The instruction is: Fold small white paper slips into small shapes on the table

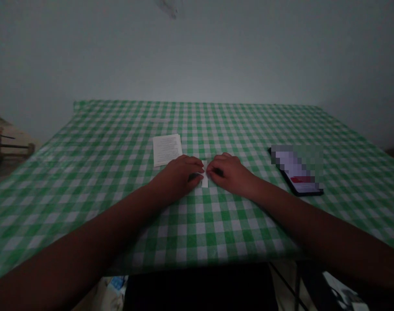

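Note:
A narrow white paper strip [205, 180] stands out against the checked cloth between my two hands. On its left edge, my left hand [181, 175] has its thumb and forefinger curled in, with a small gap showing between them. From the other side my right hand [230, 172] pinches the strip, thumb and forefinger closed on it. Just beyond my left wrist lies a small stack of printed paper sheets [167, 149], its near right corner partly covered by that hand.
A green and white checked tablecloth [197, 229] covers the table, which meets a plain wall [197, 56]. To the right of my right hand lies a phone [297, 175], its screen partly blurred out. A faint pale strip [159, 121] lies farther back. Wooden furniture [14, 149] stands at far left.

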A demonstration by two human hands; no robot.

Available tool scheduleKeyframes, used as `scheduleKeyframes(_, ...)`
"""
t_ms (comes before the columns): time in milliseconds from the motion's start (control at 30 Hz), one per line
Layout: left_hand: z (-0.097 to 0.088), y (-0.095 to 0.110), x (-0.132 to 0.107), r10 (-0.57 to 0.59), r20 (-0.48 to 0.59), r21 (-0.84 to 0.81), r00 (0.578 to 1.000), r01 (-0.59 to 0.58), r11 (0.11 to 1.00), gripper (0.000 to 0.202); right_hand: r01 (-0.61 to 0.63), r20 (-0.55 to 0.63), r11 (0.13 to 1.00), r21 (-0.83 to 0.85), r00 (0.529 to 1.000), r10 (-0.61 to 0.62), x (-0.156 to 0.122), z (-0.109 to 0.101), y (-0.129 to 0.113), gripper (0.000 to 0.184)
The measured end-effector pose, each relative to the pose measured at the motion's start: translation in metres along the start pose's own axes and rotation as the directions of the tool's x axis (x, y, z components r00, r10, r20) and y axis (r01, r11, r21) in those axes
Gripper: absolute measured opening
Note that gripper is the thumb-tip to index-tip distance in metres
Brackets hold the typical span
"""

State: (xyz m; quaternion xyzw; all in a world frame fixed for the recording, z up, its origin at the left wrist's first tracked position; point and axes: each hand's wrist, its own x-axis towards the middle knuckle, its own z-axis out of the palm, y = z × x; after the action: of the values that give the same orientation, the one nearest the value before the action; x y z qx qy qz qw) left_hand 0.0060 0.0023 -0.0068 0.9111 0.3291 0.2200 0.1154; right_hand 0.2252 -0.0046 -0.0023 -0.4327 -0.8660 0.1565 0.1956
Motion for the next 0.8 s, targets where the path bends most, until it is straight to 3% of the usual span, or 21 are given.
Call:
scheduleKeyframes(167, -0.002, 0.001, 0.002, -0.014, 0.032, 0.040, 0.999, 0.012, 0.999, 0.019, -0.031, 0.009, 0.999, -0.015, 0.999, 0.031, 0.001, 0.000, -0.005, 0.012)
scheduleKeyframes(567, -0.001, -0.001, 0.002, 0.002, 0.029, 0.064, 1.000, -0.004, 0.998, 0.019, 0.037, 0.079, 0.999, -0.016, 0.996, -0.036, -0.014, -0.004, -0.025, 0.012)
scheduleKeyframes(800, -0.001, -0.003, 0.002, 0.010, 0.025, 0.034, 1.000, -0.011, 0.999, 0.018, 0.101, 0.052, 0.989, 0.105, 0.993, -0.107, -0.017, -0.006, -0.021, 0.012)
